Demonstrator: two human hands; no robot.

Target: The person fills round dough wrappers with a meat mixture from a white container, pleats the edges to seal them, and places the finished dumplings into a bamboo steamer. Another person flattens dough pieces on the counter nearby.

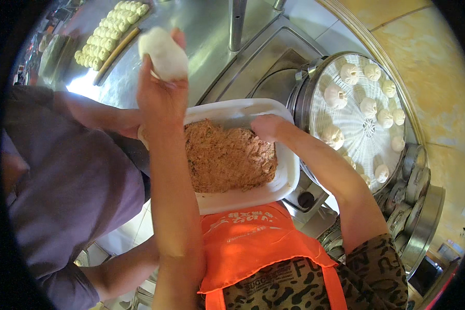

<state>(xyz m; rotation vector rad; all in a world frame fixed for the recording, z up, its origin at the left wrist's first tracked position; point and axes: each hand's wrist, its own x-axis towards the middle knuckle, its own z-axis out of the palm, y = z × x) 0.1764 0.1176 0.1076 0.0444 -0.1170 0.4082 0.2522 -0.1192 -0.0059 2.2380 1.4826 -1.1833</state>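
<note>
My left hand (163, 95) is raised over the tub's left end, holding a flat white dough wrapper (164, 54) with the fingers curled around its edges. Inside the white plastic tub (295, 170), my right hand (268, 128) is curled at the far right corner of the minced filling (224, 162). Its fingertips are hidden, so whether it grips a tool or some filling cannot be made out. The filling looks brown and crumbly, paler and pinker near that hand.
A round steamer with a white woven mat (348, 135) bears several pleated buns (368, 107). Dough pieces (108, 37) lie in rows beside a wooden rolling pin (116, 56) on the steel counter (193, 23). A co-worker's arm (97, 114) reaches in from the left. Metal steamer rings (414, 178) stand right.
</note>
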